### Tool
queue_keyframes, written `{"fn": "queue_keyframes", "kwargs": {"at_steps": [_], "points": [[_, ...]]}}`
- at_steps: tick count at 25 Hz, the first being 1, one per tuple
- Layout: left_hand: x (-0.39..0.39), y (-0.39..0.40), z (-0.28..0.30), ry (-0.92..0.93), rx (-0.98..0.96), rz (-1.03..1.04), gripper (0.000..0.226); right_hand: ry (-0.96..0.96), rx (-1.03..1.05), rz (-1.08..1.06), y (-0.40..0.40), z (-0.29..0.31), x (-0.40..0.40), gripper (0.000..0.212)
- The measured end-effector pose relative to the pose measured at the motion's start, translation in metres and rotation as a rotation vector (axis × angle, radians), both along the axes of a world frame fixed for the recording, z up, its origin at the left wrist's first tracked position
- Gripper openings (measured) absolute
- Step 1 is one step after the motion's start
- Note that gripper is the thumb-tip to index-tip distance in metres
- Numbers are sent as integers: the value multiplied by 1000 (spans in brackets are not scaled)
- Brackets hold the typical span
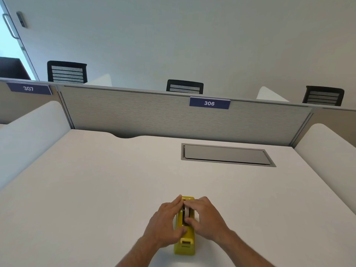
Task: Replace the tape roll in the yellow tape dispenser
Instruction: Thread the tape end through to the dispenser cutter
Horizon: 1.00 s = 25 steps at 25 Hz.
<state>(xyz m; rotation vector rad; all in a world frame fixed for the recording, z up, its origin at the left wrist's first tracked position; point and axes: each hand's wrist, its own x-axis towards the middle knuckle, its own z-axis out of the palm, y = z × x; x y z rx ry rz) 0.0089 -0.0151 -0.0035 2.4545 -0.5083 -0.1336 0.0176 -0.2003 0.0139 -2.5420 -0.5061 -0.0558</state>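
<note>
The yellow tape dispenser (185,241) stands on the white desk (96,189) near its front edge, with its cutter end toward me. A tape roll (186,211) sits in its cradle, seen edge-on between my hands. My left hand (165,220) clasps the dispenser's left side, thumb on the yellow body and fingers stretched along the top. My right hand (206,218) pinches the roll, thumb on its near edge and fingers over its far edge. The rest of the roll is hidden by my fingers.
A grey hatch cover (227,155) is set flush in the desk at the back right. A grey partition (134,112) labelled 306 closes the far edge, with white side dividers (32,130) on both sides. Black chairs stand beyond.
</note>
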Motion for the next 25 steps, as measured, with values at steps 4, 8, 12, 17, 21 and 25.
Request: {"fn": "queue_keyframes", "kwargs": {"at_steps": [4,8,12,17,21,25], "points": [[1,2,-5,12,7,20,90,24,16,-10,1,1,-2,52],[2,1,-6,36,-3,40,91,33,9,-12,2,3,-5,51],[3,2,-4,79,-59,47,89,39,22,-14,1,5,-6,50],[5,0,-3,111,-115,68,81,41,12,-39,5,12,-3,42],[6,-1,-4,142,-206,114,70,40,-1,-24,5,14,-1,26],[7,-2,-2,150,-220,135,62,9,-15,-1,4,13,-1,18]]}}
